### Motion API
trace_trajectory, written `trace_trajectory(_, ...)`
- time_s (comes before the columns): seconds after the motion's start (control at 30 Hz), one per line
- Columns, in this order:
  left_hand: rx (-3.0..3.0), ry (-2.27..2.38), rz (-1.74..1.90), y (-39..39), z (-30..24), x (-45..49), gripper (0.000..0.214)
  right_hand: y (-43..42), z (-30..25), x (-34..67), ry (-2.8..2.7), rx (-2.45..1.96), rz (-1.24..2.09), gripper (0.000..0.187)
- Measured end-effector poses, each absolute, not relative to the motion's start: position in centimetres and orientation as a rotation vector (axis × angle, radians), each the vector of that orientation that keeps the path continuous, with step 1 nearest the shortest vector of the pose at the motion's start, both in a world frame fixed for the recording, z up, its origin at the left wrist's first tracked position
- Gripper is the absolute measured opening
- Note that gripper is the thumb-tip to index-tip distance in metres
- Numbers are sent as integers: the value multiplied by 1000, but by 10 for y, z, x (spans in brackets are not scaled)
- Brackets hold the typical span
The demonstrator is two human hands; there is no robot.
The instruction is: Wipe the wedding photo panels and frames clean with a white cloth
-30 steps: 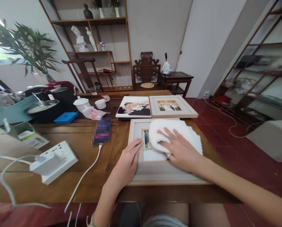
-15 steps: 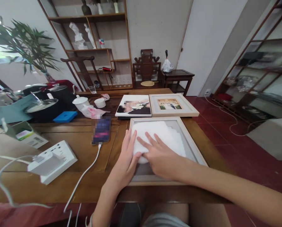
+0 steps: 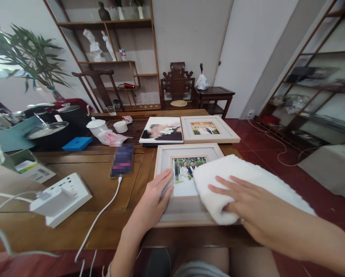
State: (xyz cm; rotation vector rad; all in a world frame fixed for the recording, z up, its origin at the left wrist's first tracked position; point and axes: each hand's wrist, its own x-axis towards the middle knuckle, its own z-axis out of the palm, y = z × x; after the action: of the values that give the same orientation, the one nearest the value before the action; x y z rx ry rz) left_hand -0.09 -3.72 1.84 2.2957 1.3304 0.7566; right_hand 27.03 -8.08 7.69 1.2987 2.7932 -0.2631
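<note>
A light wood picture frame (image 3: pixel 164 224) lies flat on the table before me, with a photo (image 3: pixel 181 169) of a couple outdoors in its middle. My left hand (image 3: pixel 156 200) rests on the frame's left side, its fingers stretched out and holding nothing. On the right half of the frame is a fluffy white cloth (image 3: pixel 247 169), folded over and hanging past the right edge. My right hand (image 3: pixel 242 196) presses down on the cloth and grips its near fold, the thumb partly tucked under. The cloth hides the photo's right part and the frame's right side.
Behind lie another wooden frame (image 3: pixel 230 136) and a white-edged photo panel (image 3: pixel 161 130). To the left are a phone (image 3: pixel 123 161) on a white cable, a power strip (image 3: pixel 68 198), an opened box (image 3: pixel 35 165), a blue block (image 3: pixel 77 143), a white teapot (image 3: pixel 96 125) and dark pots (image 3: pixel 48 130).
My right hand has moved right with the cloth, uncovering the photo. My left hand has stayed at the frame's left side. The view has shifted slightly.
</note>
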Motion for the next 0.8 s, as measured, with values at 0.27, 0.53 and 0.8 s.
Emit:
trace_trajectory(0.27,2320,1338,758,-38,20,0,40,-7,98,308,2918,1638,-170,22)
trace_trajectory(0.53,2315,1335,775,-37,19,0,38,63,80,230,3084,1726,422,53)
trace_trajectory(0.8,2305,1300,821,-37,19,0,37,53,54,176,3170,864,298,45)
